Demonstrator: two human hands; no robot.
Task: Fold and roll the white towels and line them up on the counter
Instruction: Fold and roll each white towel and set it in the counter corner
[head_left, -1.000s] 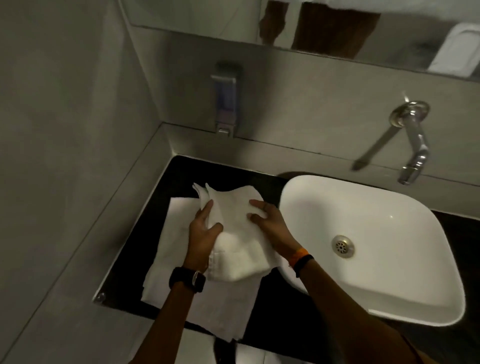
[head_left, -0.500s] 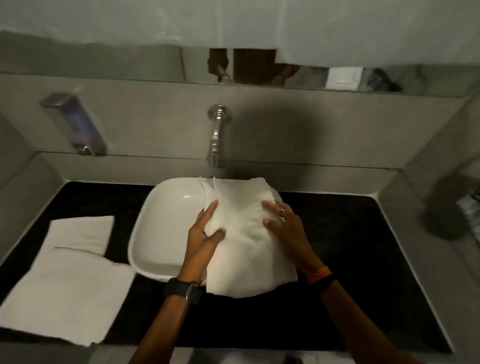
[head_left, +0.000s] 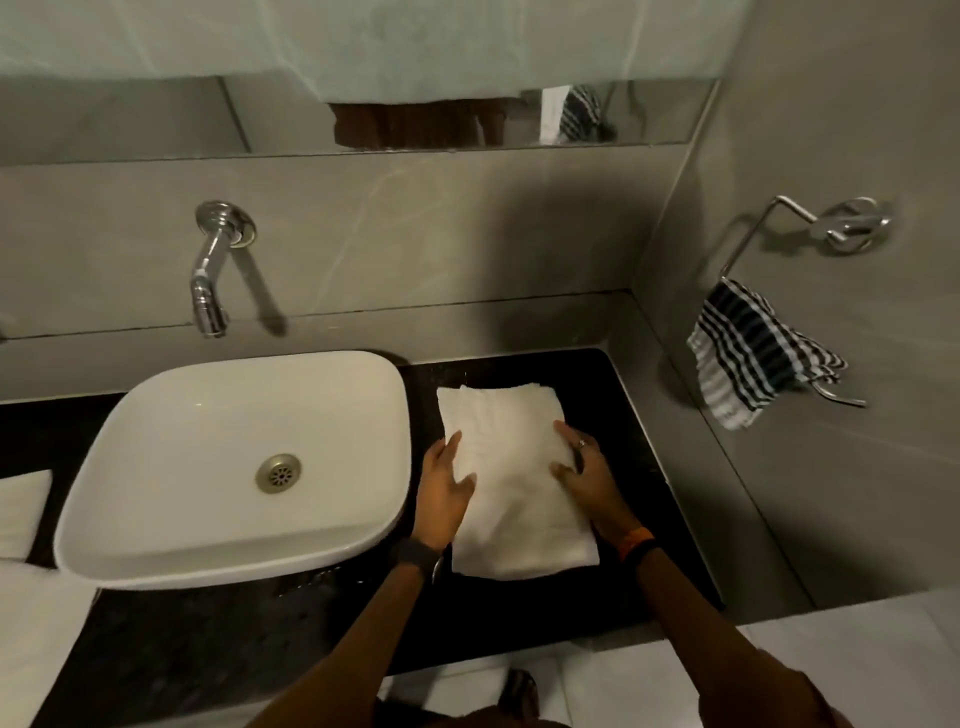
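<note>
A folded white towel (head_left: 511, 478) lies flat on the black counter (head_left: 644, 467) to the right of the basin. My left hand (head_left: 444, 493) grips its left edge, thumb on top. My right hand (head_left: 587, 473) grips its right edge, fingers over the cloth. More white towels (head_left: 26, 623) lie spread on the counter at the far left, cut off by the frame edge.
A white basin (head_left: 156, 519) sits on the counter's middle, with a chrome wall tap (head_left: 210, 280) above it. A striped cloth (head_left: 753, 353) hangs from a chrome holder (head_left: 810, 223) on the right wall. A mirror (head_left: 415, 119) runs along the back wall.
Both hands carried the folded towel from the left side of the counter, over the basin, and set it down flat on the right side.
</note>
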